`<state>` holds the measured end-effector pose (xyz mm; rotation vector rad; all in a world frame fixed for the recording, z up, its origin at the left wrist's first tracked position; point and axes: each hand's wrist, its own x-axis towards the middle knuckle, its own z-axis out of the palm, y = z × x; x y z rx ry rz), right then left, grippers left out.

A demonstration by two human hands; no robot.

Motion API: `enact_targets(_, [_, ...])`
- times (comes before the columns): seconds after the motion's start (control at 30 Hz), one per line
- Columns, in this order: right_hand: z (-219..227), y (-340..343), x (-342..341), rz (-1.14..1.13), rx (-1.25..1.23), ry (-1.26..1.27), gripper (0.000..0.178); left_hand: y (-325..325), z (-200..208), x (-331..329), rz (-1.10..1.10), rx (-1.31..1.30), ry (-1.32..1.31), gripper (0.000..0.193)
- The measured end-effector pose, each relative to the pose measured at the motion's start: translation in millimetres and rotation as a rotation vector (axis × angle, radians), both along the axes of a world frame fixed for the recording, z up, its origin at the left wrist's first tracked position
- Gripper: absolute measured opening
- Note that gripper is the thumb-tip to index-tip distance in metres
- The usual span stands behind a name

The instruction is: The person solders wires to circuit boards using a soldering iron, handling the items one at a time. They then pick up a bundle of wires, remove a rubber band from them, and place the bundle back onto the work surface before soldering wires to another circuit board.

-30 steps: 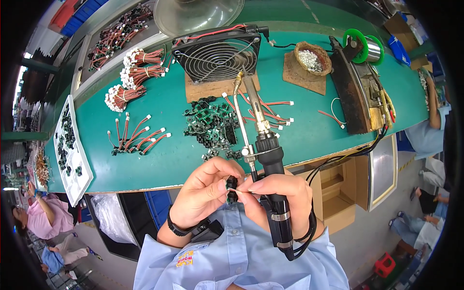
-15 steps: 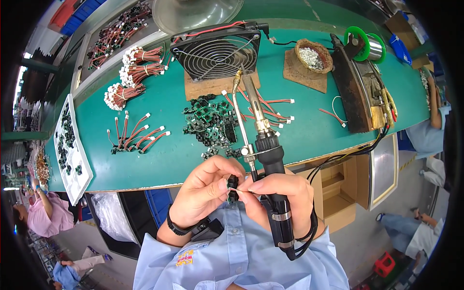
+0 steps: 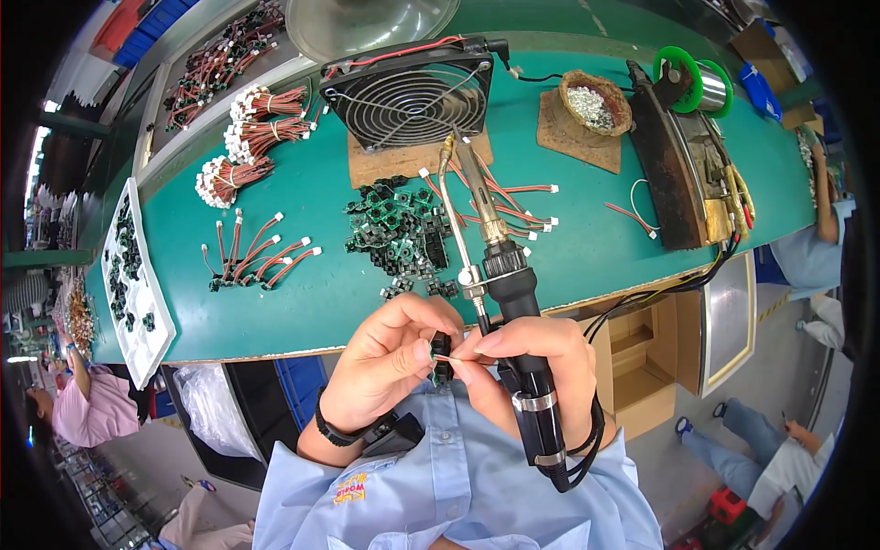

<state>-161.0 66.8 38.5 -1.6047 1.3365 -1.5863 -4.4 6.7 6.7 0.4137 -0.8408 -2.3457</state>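
Close to my chest, my left hand (image 3: 385,357) pinches a small black component with a green circuit board (image 3: 442,346) between thumb and fingers. My right hand (image 3: 545,371) is wrapped round a black soldering iron (image 3: 513,289), whose metal tip and thin side tube point away toward the fan. The thumb and index finger of that hand also meet at the board, on what looks like a thin wire end, mostly hidden by the fingertips. Just beyond lies a heap of small green and black boards (image 3: 399,229). Red and white wires with white connectors (image 3: 518,215) lie beside it.
A black fan (image 3: 408,101) stands behind the heap. Bundled wires (image 3: 247,142), wired boards (image 3: 261,261) and a white tray (image 3: 156,330) are at left. To the right are a bowl of solder bits (image 3: 596,105), an iron stand (image 3: 669,174) and a green solder reel (image 3: 701,87).
Both hands stay together at the board. The soldering iron's rear end has swung slightly to the right. In the background, people at left and right have shifted.
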Motion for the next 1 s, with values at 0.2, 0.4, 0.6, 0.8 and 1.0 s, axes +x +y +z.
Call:
enact_targets(0.2, [0.9,-0.3,-0.5,-0.016,0.001,0.023,0.040,-0.3,-1.9,-0.5,0.008,-0.033,0.001,0.022])
enact_targets(0.4, [2.6,0.2,-1.9,-0.002,0.029,0.015,0.040,-0.6,-1.4,-1.3,0.007,-0.023,0.008,0.022])
enact_targets(0.6, [2.1,1.3,-2.7,-0.008,0.039,0.055,0.040,-0.7,-1.6,-1.6,0.012,-0.057,0.012,0.021])
enact_targets(0.8, [2.8,0.0,-2.7,-0.007,0.020,0.019,0.040,-0.4,-0.6,-3.2,0.026,-0.068,0.008,0.020])
enact_targets(1.0, [1.4,1.6,-2.3,-0.014,0.046,0.034,0.039,0.4,-0.2,-2.0,0.058,-0.094,-0.037,0.020])
